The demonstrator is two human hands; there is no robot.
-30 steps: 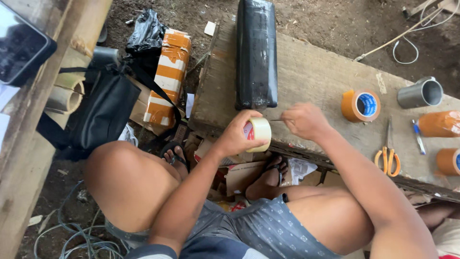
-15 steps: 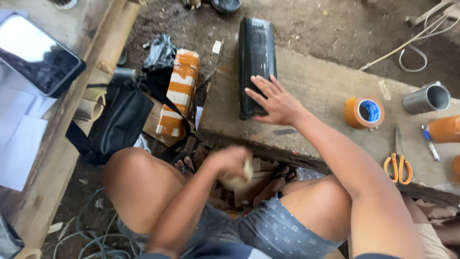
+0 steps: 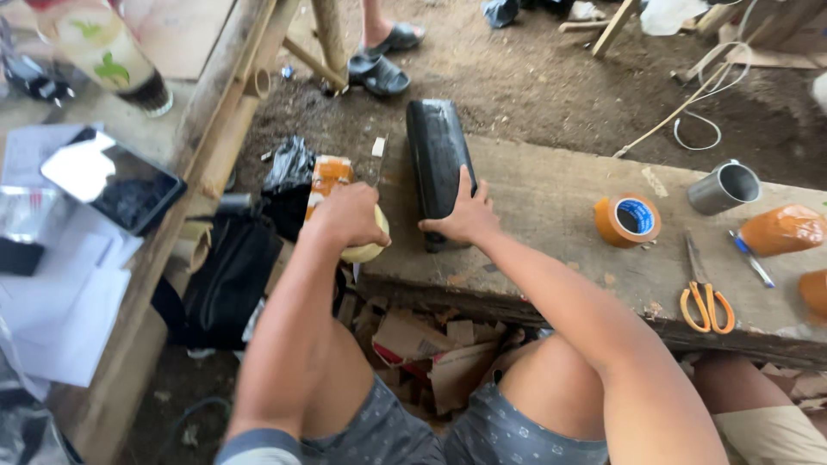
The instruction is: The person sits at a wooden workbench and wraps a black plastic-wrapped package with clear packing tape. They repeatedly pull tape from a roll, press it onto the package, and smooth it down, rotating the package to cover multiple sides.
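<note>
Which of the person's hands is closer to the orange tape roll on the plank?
The right. The right hand rests on the near end of the black cylinder, left of the orange tape roll. The left hand, holding a pale tape roll, is farther left, beyond the cylinder.

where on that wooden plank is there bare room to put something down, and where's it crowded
The widest bare patch on the plank lies between the black wrapped cylinder, which the right hand presses, and the orange tape roll. The near edge below that roll is also bare. The right end is crowded: metal cup, scissors, pen, orange bundles. The left hand holds a pale tape roll at the left end.
</note>
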